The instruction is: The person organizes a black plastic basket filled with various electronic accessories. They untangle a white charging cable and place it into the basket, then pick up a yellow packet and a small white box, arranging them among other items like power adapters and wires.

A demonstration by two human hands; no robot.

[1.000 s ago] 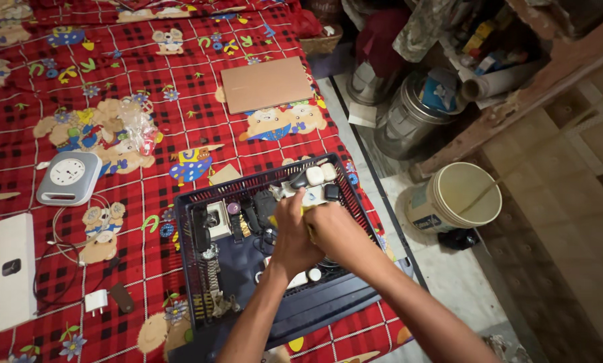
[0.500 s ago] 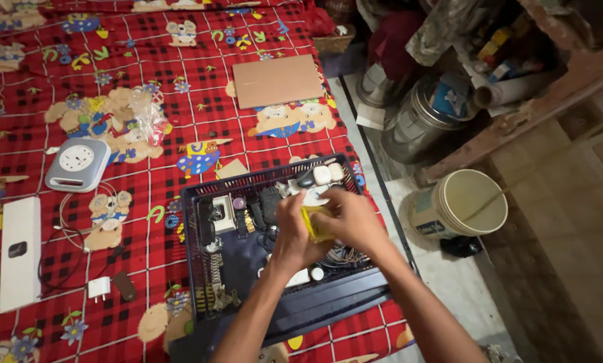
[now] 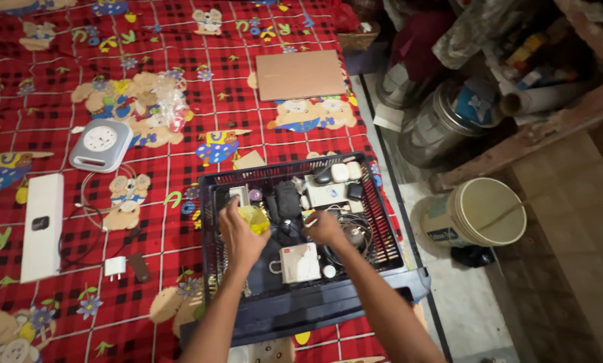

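Observation:
A dark blue slotted plastic basket (image 3: 389, 235) sits on the red patterned bedsheet, filled with several small electronics, chargers and cables. My left hand (image 3: 239, 236) is over the basket's left part, closed on a small yellow object (image 3: 255, 218). My right hand (image 3: 326, 229) is over the basket's middle, fingers curled around something small I cannot make out, just above a white adapter box (image 3: 300, 262). A dark lid or tray (image 3: 315, 312) lies under the basket's near edge.
On the sheet lie a tan flat rectangle (image 3: 301, 74), a grey round-faced socket box (image 3: 101, 144) with cable, a long white box (image 3: 41, 226), a small white plug (image 3: 115, 267) and a clear plastic bag (image 3: 170, 107). Right of the bed stand metal canisters (image 3: 443, 124) and a cream bucket (image 3: 473, 214).
My hands have come apart. The left hand carried the yellow object left across the basket; the right hand dropped lower toward the middle. The camera view shifted, so everything sits further right.

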